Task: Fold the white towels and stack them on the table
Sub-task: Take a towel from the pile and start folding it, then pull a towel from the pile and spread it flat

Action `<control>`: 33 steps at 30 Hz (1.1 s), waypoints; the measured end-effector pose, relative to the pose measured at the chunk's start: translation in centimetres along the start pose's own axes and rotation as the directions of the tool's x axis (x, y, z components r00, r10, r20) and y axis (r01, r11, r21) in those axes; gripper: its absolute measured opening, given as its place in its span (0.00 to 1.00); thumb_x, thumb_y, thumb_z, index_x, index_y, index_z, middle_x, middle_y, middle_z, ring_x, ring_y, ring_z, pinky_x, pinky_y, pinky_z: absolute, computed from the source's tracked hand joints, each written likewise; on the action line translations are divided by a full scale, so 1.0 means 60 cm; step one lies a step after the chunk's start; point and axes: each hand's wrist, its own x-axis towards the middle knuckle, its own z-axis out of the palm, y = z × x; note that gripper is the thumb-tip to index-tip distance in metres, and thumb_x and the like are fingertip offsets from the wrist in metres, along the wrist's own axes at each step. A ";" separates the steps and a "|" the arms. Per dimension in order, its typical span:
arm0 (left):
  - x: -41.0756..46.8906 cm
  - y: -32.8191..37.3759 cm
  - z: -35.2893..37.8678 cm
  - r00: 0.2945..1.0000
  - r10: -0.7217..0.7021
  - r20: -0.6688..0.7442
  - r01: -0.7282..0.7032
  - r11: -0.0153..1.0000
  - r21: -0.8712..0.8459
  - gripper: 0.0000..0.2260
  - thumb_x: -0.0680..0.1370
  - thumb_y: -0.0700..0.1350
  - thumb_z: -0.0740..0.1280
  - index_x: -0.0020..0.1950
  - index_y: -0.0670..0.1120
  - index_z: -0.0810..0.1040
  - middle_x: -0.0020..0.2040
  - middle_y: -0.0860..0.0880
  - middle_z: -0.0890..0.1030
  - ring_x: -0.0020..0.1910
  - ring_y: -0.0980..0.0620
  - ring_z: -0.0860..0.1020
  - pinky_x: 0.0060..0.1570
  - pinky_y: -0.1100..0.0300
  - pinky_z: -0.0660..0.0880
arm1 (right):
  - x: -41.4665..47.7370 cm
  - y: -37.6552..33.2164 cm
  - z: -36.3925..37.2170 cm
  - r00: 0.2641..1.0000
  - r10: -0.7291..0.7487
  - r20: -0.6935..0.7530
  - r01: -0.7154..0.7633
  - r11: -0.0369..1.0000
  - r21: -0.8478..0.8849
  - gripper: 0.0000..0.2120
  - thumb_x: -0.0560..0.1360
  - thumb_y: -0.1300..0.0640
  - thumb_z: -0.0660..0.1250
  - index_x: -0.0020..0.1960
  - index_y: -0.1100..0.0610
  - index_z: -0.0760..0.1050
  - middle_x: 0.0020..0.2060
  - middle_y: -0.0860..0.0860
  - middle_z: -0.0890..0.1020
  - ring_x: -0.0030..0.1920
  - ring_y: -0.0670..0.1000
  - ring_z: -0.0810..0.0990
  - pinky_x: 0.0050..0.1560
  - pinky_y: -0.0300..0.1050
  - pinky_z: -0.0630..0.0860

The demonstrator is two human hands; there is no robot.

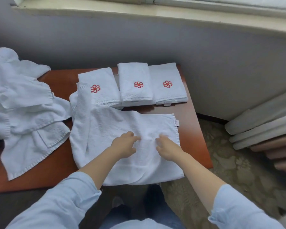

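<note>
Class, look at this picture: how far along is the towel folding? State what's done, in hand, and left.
Done: three folded towels lie side by side at the far edge of the table, not stacked. In hand: the left hand and right hand rest on a spread towel. Left: the heap of unfolded towels beside it, then stacking.

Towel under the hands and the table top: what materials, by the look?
Towel: looks like white cotton terry, matte; nubby looped pile and a stitched hem show. Table: reddish-brown wood or veneer, probably lacquered; smooth, with a soft sheen. Solid or veneer cannot be told.
</note>
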 end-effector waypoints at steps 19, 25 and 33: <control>0.130 0.118 -0.006 0.998 -0.063 -0.023 0.064 0.996 0.059 0.35 0.76 0.54 0.68 0.79 0.61 0.54 0.74 0.48 0.55 0.71 0.45 0.57 0.57 0.55 0.73 | 0.038 0.162 -0.097 0.992 -0.120 -0.045 0.105 0.962 -0.253 0.17 0.71 0.51 0.68 0.58 0.54 0.78 0.63 0.49 0.67 0.59 0.52 0.71 0.44 0.43 0.70; 0.128 0.133 -0.006 0.995 -0.100 -0.015 0.101 0.987 0.125 0.36 0.76 0.56 0.67 0.79 0.60 0.52 0.75 0.46 0.53 0.72 0.43 0.57 0.59 0.52 0.74 | 0.006 0.143 -0.102 0.968 -0.244 0.063 0.252 0.924 -0.287 0.09 0.72 0.58 0.61 0.43 0.50 0.80 0.43 0.44 0.82 0.44 0.50 0.77 0.40 0.41 0.65; 0.116 0.160 0.015 0.991 -0.131 -0.022 0.132 0.970 0.203 0.46 0.72 0.63 0.69 0.80 0.56 0.45 0.78 0.41 0.48 0.75 0.37 0.53 0.57 0.50 0.73 | -0.058 0.156 -0.080 0.985 -0.076 0.155 0.118 0.950 -0.289 0.11 0.69 0.62 0.60 0.30 0.51 0.69 0.30 0.47 0.72 0.37 0.52 0.72 0.34 0.40 0.61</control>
